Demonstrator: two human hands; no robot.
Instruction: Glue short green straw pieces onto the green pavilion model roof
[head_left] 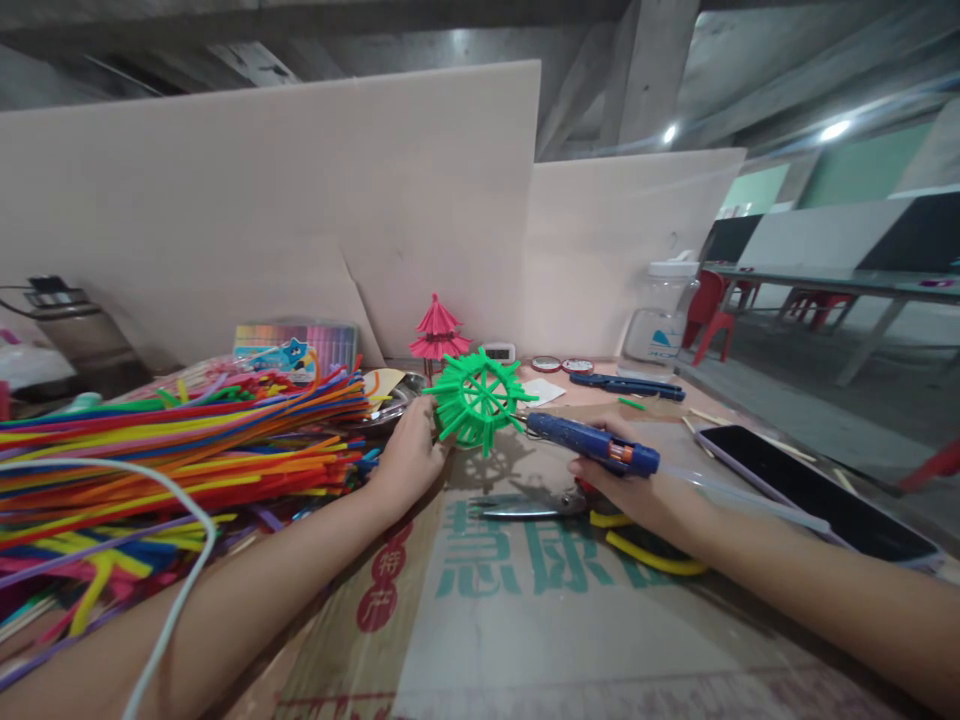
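My left hand (409,455) is closed on a green wheel-shaped piece made of pipe cleaners (477,398), held upright just above the cardboard. My right hand (628,485) grips a blue hot glue gun (592,443), its nozzle pointing left and touching the green piece's right side. A clear glue stick (720,490) trails out of the gun's back along my right forearm.
A big heap of coloured pipe cleaners (172,450) fills the left. Scissors (525,505) and yellow-handled pliers (649,550) lie under my right hand on the cardboard sheet (510,620). A phone (810,490), a red paper pagoda (438,332), a marker set (296,345), a clear jar (664,310) and board walls (300,200) stand around.
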